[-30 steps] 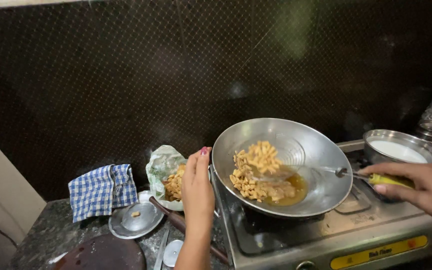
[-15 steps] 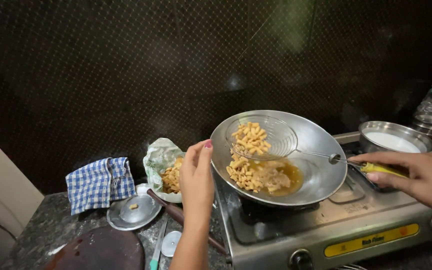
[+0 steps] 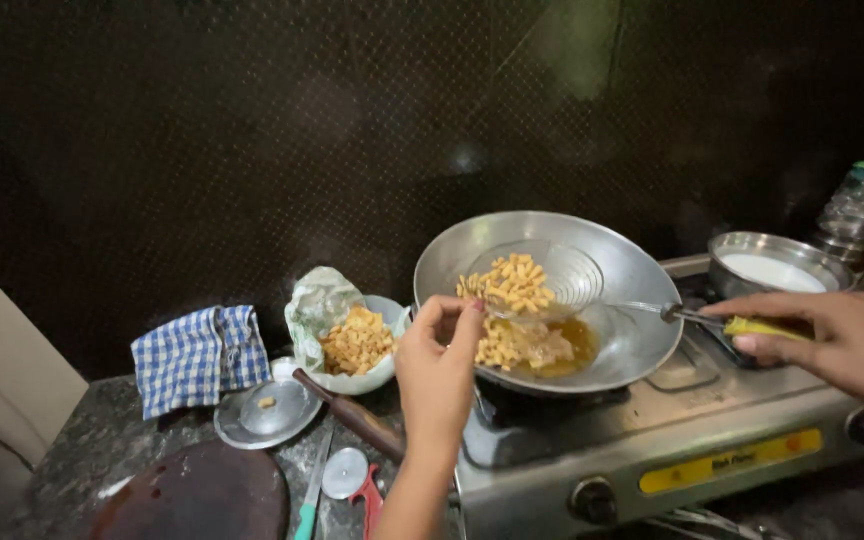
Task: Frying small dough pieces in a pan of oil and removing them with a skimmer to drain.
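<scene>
2 hands work at 1 steel wok (image 3: 632,290) on the stove (image 3: 752,420): left hand (image 3: 439,365) fingers pinch its rim, right hand (image 3: 837,335) fingers grip 1 skimmer (image 3: 542,285) of fried snacks above the oil.

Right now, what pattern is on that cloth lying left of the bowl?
The cloth has a blue and white check, seen best in the head view.

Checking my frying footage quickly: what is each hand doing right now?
Left hand: closed on the rim of the wok.
Right hand: closed on the strainer handle.
</scene>
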